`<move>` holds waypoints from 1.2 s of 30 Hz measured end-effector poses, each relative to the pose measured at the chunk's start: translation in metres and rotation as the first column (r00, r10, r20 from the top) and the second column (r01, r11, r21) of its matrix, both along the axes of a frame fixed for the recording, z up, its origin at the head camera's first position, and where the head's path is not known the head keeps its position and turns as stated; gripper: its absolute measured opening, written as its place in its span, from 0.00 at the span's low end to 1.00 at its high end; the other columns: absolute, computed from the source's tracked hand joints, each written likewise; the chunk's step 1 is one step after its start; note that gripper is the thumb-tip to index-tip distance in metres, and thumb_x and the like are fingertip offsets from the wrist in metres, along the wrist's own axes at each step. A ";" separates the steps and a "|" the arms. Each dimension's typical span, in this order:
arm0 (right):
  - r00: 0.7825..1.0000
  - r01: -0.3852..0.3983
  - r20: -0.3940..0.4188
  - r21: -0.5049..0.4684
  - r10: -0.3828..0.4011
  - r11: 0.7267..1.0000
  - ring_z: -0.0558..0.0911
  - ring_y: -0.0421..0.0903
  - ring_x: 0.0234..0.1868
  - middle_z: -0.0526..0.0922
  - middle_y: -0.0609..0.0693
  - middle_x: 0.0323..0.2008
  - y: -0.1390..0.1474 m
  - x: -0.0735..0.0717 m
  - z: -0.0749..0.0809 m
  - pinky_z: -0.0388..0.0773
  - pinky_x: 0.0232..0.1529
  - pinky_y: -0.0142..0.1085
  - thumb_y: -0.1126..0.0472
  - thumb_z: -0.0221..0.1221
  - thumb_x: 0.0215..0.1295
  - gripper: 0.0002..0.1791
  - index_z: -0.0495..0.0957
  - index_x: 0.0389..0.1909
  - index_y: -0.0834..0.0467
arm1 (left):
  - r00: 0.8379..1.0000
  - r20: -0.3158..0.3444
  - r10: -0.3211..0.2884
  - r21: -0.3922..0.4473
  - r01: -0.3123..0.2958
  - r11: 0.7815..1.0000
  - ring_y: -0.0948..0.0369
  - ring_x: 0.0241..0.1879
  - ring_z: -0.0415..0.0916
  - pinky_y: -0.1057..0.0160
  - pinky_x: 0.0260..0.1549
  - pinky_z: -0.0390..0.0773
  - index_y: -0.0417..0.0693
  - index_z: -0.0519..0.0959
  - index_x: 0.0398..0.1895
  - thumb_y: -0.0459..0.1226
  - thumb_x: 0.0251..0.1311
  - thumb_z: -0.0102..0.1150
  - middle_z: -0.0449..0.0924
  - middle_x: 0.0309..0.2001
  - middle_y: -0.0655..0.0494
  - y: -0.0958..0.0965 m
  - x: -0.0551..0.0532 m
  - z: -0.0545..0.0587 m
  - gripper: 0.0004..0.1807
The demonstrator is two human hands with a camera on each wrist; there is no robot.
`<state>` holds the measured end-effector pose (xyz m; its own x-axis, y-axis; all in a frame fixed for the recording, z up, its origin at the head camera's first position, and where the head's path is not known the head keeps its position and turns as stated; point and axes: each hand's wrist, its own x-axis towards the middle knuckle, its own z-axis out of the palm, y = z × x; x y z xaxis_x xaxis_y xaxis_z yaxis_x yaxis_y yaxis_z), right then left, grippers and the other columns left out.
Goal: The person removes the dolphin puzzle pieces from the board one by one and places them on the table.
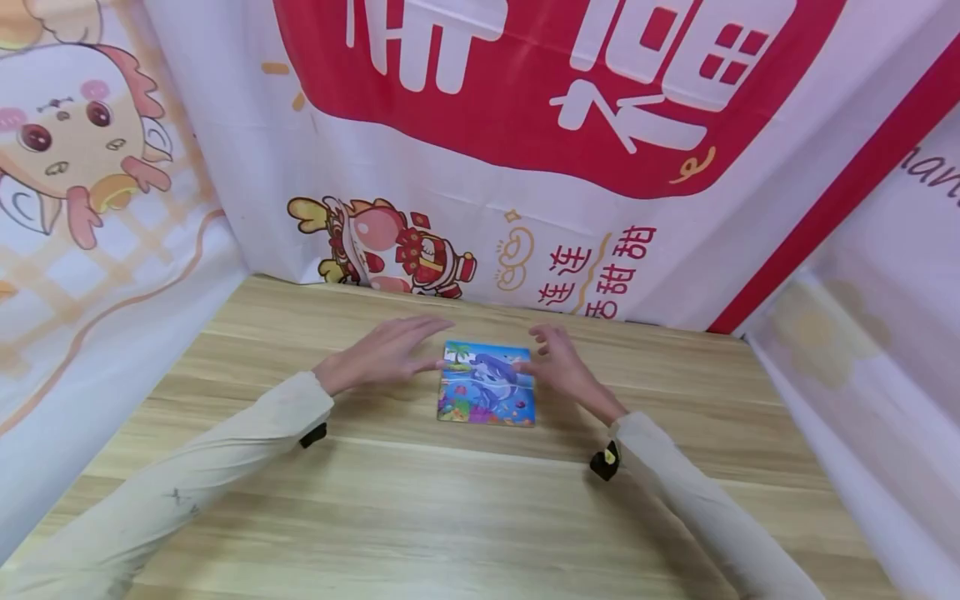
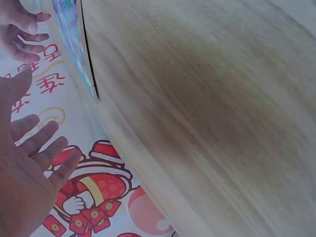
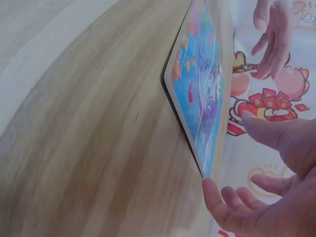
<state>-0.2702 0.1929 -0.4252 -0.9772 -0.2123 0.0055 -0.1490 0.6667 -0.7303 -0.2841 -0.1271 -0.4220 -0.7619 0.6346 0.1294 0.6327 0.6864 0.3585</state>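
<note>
A square dolphin jigsaw puzzle (image 1: 483, 404) lies flat on the table, showing blue sea, a palm tree and bright coral. Thin seams run across its picture. My left hand (image 1: 390, 354) hovers by its left side with fingers extended and nothing held. On the other side, my right hand (image 1: 562, 362) has its thumb over the puzzle's right edge in the head view, its fingers loosely bent. In the right wrist view a fingertip of the right hand (image 3: 281, 182) overlaps the near corner of the puzzle (image 3: 197, 94). The left wrist view shows the left palm (image 2: 22, 182) empty.
The wood-grain table (image 1: 420, 508) ends at a printed cloth backdrop (image 1: 465, 142) with red and white characters and a cartoon figure. Cloth walls also stand at the left (image 1: 82, 275) and right (image 1: 885, 333). Dark wrist devices (image 1: 604, 461) sit at both cuffs.
</note>
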 end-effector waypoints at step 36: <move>0.978 0.100 0.147 0.290 -0.147 0.952 0.70 0.58 0.59 0.70 0.64 0.59 -0.024 -0.020 -0.012 0.75 0.65 0.53 0.49 0.81 0.51 0.45 0.68 0.61 0.67 | 0.996 0.078 0.042 0.029 -0.044 0.999 0.48 0.60 0.75 0.43 0.64 0.73 0.40 0.75 0.70 0.49 0.65 0.72 0.78 0.61 0.44 0.034 -0.022 -0.028 0.35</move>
<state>-0.2899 0.1692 -0.4368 -0.9780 -0.0599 -0.1997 0.0537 0.8530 -0.5191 -0.3061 -0.0931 -0.4496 -0.7971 0.5975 0.0876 0.5721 0.7007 0.4263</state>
